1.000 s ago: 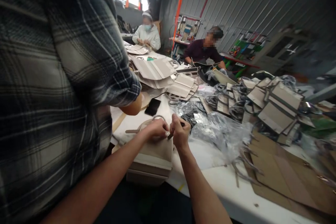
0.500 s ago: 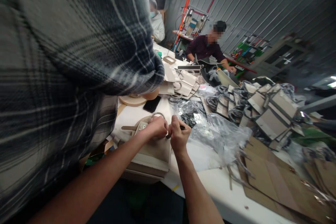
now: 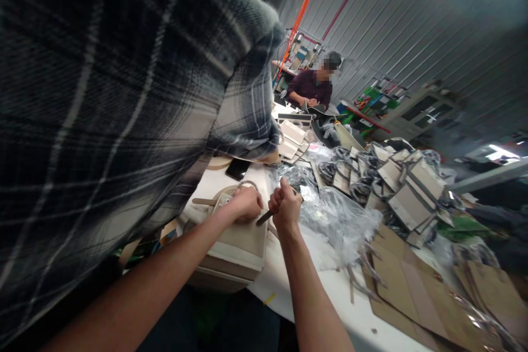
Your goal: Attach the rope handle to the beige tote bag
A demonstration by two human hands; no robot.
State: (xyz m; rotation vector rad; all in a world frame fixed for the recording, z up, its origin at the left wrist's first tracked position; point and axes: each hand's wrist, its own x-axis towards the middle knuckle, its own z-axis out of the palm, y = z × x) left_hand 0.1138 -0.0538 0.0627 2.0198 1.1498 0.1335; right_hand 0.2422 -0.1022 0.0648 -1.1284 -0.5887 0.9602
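My left hand (image 3: 247, 203) rests on top of a beige bag (image 3: 243, 239) with its fingers curled closed; whatever they pinch is hidden. A looped grey handle (image 3: 248, 183) rises just behind those fingers. My right hand (image 3: 285, 206) is a fist around a dark, narrow bar-shaped tool (image 3: 264, 218), whose exact kind I cannot make out. One end of it points down and left over the bag's right edge, close to the left hand but apart from it. A brown strap (image 3: 203, 202) sticks out from the bag's left side.
A phone (image 3: 237, 169) lies behind the bag. Clear plastic wrapping (image 3: 342, 217) spreads to the right, before a heap of beige bag pieces (image 3: 423, 192). Brown bags (image 3: 406, 280) lie at front right. A plaid-sleeved person (image 3: 243, 93) stands close on the left; another person (image 3: 311, 88) sits across the table.
My right fist has turned and drawn slightly away from the left hand, exposing the tool's lower end. The left hand stays on the bag. The plaid sleeve covers more of the view.
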